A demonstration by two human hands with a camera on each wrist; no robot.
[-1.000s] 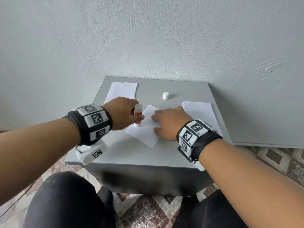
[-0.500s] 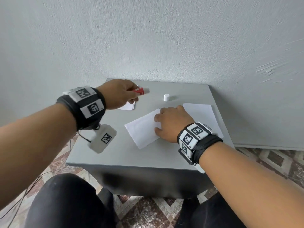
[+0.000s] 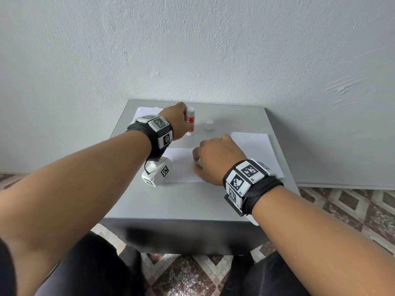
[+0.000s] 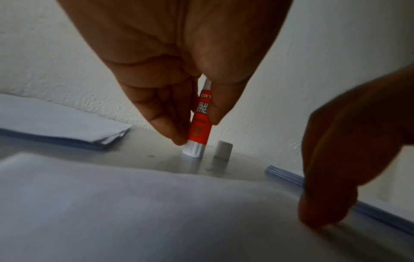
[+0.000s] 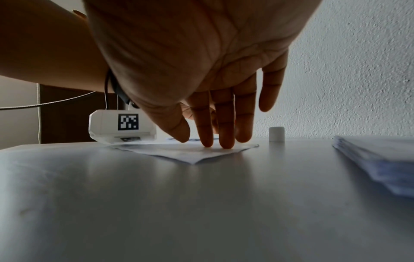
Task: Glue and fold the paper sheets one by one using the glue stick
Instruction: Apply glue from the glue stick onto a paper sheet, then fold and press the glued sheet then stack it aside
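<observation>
The left hand (image 3: 178, 121) pinches the glue stick (image 3: 190, 122), upright on the table (image 3: 192, 199) beside its cap (image 3: 209, 124) — released carelessly, it may topple. The right hand (image 3: 215, 160), fingers straight, presses the sheet (image 3: 181, 165) — easing off could shift it.

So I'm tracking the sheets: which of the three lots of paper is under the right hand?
The single sheet in the middle, pressed by the right hand; the two stacks lie untouched.

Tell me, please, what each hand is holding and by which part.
Left hand pinches the glue stick by its red barrel; right hand grips nothing, fingertips pressing the paper sheet.
</observation>
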